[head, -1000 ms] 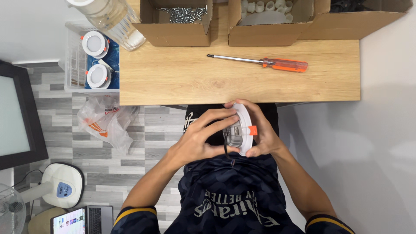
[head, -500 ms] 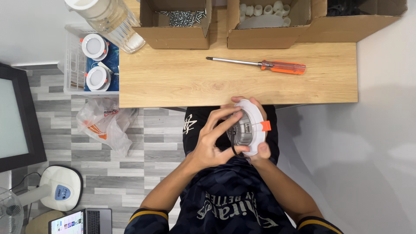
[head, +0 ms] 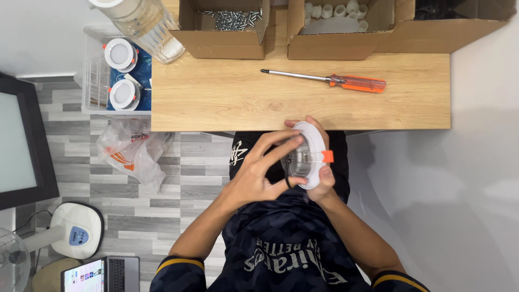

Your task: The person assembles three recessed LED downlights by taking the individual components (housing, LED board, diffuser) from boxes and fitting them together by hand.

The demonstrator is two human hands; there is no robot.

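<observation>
Just hands below table edge

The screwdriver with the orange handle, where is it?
In the head view, the screwdriver lies flat on the wooden table, right of middle, just in front of the cardboard boxes. It is beyond both hands, and neither touches it.

The near half of the wooden table lies bare, giving open passage. A screwdriver crosses the middle right. Three cardboard boxes wall the far edge, and a clear jar blocks the left corner.
</observation>
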